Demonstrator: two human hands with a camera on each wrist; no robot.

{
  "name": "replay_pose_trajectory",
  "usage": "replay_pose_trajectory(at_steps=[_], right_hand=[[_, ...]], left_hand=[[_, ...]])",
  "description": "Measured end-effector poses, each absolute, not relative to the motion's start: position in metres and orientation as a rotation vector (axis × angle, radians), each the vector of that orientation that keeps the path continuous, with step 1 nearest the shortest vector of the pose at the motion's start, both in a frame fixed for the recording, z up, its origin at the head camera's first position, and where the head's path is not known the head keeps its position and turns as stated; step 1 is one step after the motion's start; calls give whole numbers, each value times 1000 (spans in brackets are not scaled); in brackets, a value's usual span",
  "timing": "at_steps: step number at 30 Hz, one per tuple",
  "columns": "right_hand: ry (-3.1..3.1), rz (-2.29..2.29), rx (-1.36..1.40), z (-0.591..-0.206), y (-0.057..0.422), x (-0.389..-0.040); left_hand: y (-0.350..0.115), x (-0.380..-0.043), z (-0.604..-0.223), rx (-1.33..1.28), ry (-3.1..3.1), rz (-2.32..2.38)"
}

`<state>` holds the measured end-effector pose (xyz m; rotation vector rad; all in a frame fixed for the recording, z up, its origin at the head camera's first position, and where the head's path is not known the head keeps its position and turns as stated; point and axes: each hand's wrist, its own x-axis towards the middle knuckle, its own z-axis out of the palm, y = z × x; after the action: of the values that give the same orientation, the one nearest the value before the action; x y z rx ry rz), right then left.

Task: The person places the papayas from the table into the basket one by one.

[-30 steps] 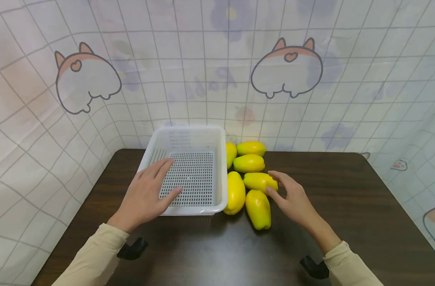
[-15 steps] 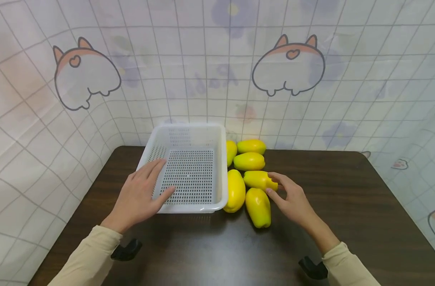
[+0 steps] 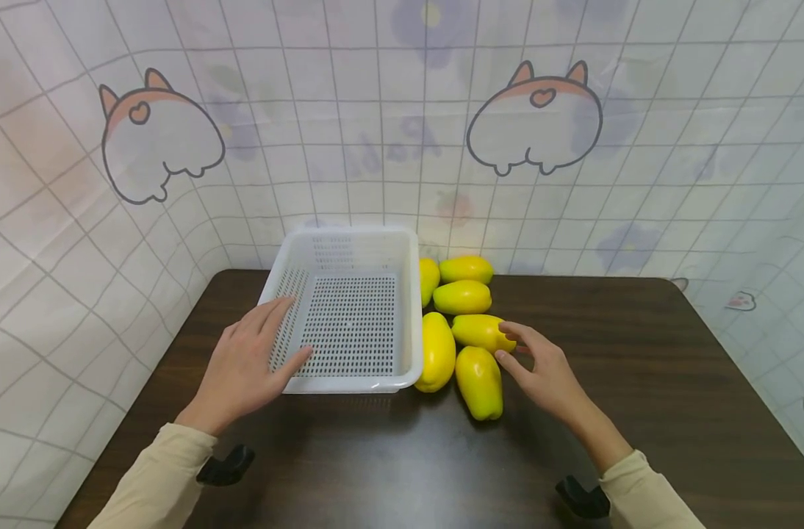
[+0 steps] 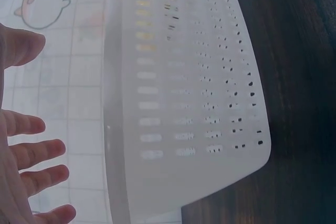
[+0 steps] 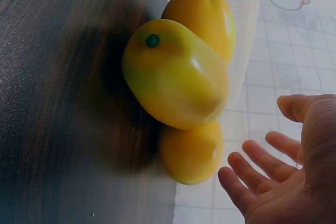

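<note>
A white perforated plastic basket (image 3: 408,338) stands on the table, with nothing visible inside it. My left hand (image 3: 243,364) hovers over its front left rim, fingers spread; in the left wrist view these fingers (image 4: 44,153) are apart from the basket wall (image 4: 173,182). Several smooth, elongated yellow fruits, papaya-like, lie along the basket's right side. My right hand (image 3: 547,375) is beside the right end of one lying crosswise (image 3: 478,333), thumb and fingers apart and loosely bent. The right wrist view shows a gap between that hand (image 5: 289,174) and the nearest fruit (image 5: 176,74).
Another fruit (image 3: 479,386) lies nearest the front, and one (image 3: 435,353) lies against the basket. Two more, a middle fruit (image 3: 463,297) and a back fruit (image 3: 467,269), lie behind. A patterned sheet (image 3: 442,147) hangs behind the dark wooden table (image 3: 640,382).
My left hand has drawn back left from over the basket's inside toward its left rim. The right hand has stayed nearly still beside the crosswise fruit. Basket and fruits have not moved.
</note>
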<state>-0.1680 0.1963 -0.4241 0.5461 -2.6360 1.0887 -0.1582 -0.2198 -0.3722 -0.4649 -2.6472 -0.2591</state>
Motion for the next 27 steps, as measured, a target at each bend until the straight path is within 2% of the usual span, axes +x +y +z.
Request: replay_pose_trajectory(at_steps=[27], right_hand=[[-2700,1191,541,-437,209,-158]], left_hand=[[-250,-158,-385,-339,-2756,-293]])
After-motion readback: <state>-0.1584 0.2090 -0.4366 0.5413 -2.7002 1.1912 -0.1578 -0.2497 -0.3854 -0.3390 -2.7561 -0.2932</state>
